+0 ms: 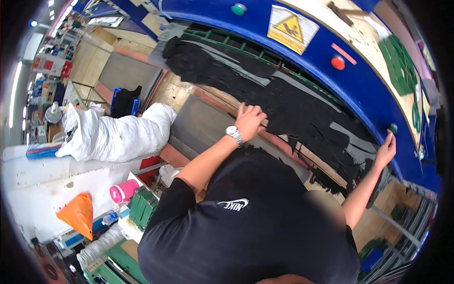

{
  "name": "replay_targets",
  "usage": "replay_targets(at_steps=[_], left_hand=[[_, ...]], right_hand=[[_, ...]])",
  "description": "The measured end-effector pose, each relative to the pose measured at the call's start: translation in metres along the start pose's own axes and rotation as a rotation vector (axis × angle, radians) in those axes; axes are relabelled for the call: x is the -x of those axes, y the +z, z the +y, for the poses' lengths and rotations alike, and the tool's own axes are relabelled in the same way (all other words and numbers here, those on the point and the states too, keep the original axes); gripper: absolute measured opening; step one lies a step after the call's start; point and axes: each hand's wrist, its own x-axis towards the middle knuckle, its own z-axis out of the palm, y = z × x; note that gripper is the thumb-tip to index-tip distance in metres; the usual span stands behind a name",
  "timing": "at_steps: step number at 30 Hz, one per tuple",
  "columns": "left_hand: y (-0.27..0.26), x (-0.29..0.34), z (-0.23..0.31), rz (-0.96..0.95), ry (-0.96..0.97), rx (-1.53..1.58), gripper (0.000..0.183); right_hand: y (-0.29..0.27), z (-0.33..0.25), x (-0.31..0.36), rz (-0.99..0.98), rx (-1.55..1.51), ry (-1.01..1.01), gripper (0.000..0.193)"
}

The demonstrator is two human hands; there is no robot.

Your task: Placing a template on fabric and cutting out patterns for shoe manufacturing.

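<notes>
My left hand (250, 124), with a metal watch (234, 136) on its wrist, is closed at the front edge of the black sheet material (288, 102), over a wooden rail (321, 164). A small brownish end shows beside its fingers; what they hold is mostly hidden. To the far right, my right hand (386, 151) reaches up to a green push button (393, 128) on the blue machine beam (352, 87). One fingertip touches the button and the other fingers are curled. Grey strips (302, 87) lie among the black pieces beneath the beam.
A red button (337, 62) and yellow warning sign (292, 30) are on the beam. Green frames (397, 66) lie on its top. A grey pad (201, 125) borders the black material. At left are a white sack (118, 135), pink jug (124, 191) and orange bag (78, 215).
</notes>
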Motion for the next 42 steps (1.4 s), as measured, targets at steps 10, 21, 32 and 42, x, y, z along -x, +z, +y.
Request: replay_targets(at_steps=[10, 21, 32, 42], left_hand=[[0.013, -0.05, -0.013, 0.019, 0.046, -0.127, 0.035], [0.007, -0.082, -0.007, 0.069, 0.041, 0.05, 0.045], [0.004, -0.09, -0.002, 0.022, 0.031, -0.004, 0.049], [0.003, -0.086, 0.001, 0.055, 0.041, -0.121, 0.042]], right_hand=[[-0.004, 0.013, -0.027, -0.13, 0.112, -0.018, 0.041], [0.038, -0.047, 0.111, -0.544, 0.054, -0.089, 0.027], [0.055, -0.114, 0.16, -0.646, 0.449, -0.055, 0.035], [0.061, -0.106, 0.172, -0.578, 0.44, -0.038, 0.031]])
